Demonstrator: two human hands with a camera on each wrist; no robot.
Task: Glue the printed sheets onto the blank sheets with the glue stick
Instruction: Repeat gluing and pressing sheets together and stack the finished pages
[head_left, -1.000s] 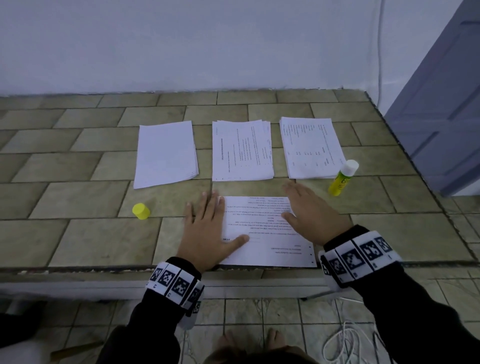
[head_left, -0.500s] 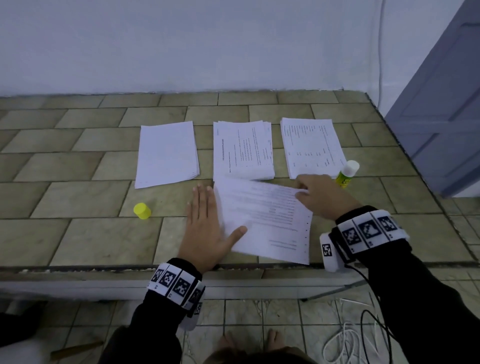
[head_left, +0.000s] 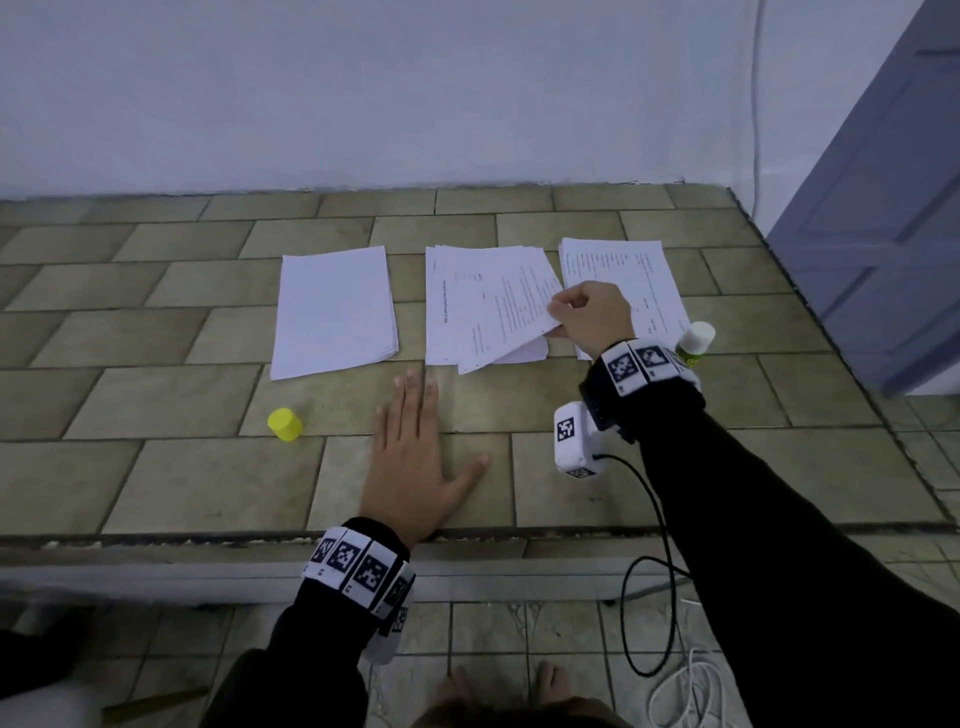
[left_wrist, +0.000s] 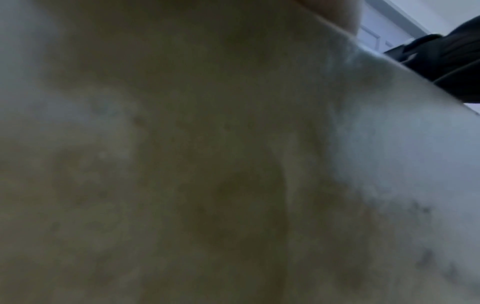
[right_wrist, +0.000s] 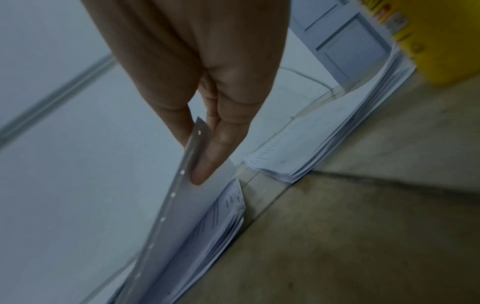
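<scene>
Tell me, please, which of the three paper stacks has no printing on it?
The left stack: its top sheet is plain white, while the middle stack and right stack show printed text.

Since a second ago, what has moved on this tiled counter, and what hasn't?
The right hand has carried the printed sheet from the near edge away onto the middle pile, pinching its edge. The left hand, which pressed the sheet, now rests flat on bare tile. The blank pile, yellow cap and glue stick stayed put.
</scene>
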